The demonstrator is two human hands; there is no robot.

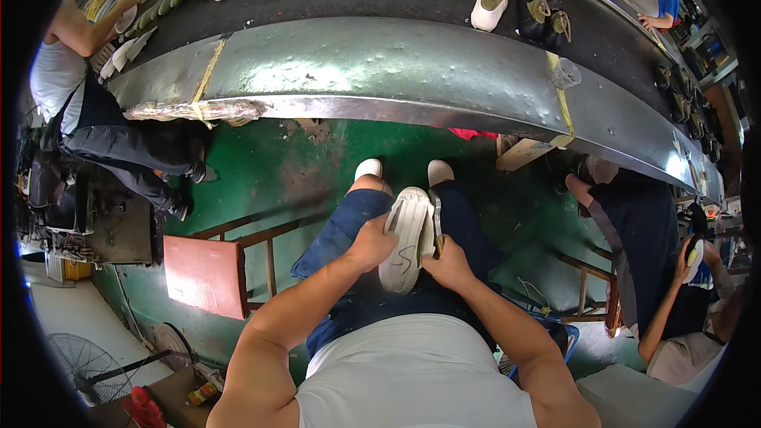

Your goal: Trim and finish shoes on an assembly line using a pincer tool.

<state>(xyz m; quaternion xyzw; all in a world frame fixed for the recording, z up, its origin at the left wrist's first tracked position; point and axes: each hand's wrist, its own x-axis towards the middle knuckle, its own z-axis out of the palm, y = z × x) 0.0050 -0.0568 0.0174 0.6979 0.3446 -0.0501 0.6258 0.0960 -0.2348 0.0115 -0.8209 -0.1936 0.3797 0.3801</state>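
Note:
A white shoe (408, 238) lies sole-up on my lap, with a dark scribble on its heel end. My left hand (371, 242) grips the shoe's left side. My right hand (449, 263) holds its right side and also pinches a thin tool (437, 226) against the sole's edge. My knees in blue shorts and my white shoes (403, 170) show beyond it, over a green floor.
A long metal-edged conveyor (380, 71) curves across the top, carrying white and black shoes (519, 4). A person sits at the left (87, 111), another at the right (674, 285) holding a shoe, a third at the far right top. A red-seated stool (208, 273) stands to my left; a fan (83, 364) sits lower left.

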